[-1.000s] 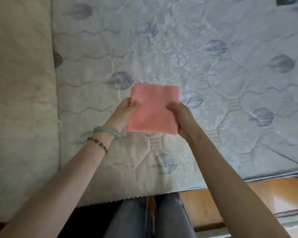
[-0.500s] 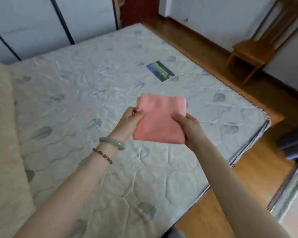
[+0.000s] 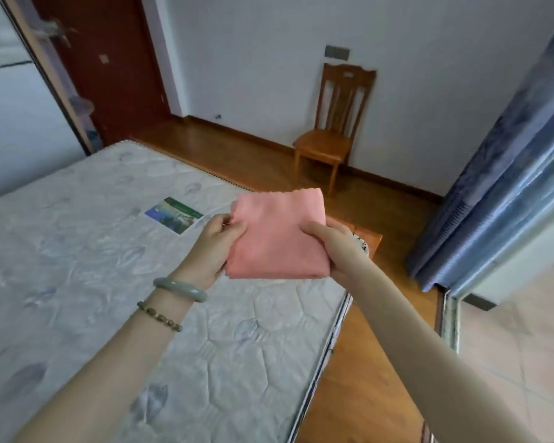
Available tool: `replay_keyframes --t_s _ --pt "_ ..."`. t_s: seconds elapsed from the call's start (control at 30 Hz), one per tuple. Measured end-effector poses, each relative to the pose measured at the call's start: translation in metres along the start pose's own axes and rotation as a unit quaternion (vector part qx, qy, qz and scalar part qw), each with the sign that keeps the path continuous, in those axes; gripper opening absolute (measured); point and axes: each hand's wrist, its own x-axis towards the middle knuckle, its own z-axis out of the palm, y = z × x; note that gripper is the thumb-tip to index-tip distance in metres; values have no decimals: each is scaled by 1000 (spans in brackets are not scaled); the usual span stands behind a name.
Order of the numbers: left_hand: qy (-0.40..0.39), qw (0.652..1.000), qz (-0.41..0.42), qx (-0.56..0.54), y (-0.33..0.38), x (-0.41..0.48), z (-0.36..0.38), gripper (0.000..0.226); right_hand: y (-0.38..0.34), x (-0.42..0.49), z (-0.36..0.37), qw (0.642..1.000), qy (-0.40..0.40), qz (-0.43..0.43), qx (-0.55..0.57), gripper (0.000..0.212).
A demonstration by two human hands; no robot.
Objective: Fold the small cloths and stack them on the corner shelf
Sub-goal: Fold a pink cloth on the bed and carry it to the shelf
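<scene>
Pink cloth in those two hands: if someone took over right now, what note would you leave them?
Left hand pinches the pink cloth at its left edge; right hand grips its right side.
The cloth is held in the air near the mattress's far corner.
Done: this cloth looks folded.
Left: carry it to the corner shelf, which I cannot make out here, and stack it.
No other cloths in view.
</scene>
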Motion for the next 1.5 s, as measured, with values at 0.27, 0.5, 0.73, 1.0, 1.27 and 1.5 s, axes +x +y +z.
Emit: replay_keyframes --t_s 0.27,0.5,0.73,1.0,1.27,1.5 --pt "-94 994 42 -21 54 82 198 28 -64 67 -180 994 89 3 56 21" --pt "-156 986 13 -47 72 142 305 34 -94 110 -270 981 164 7 102 22" --pt "-199 979 4 -52 88 216 384 37 -113 173 -334 967 221 26 126 28" --pt "-241 970 22 7 123 310 464 37 -162 246 -399 957 249 -5 148 35" --pt "-270 963 7 -15 129 393 544 39 -196 320 -471 951 272 -9 147 27" --pt "-250 968 -5 -29 133 497 616 39 -229 444 -548 965 223 -5 135 34"
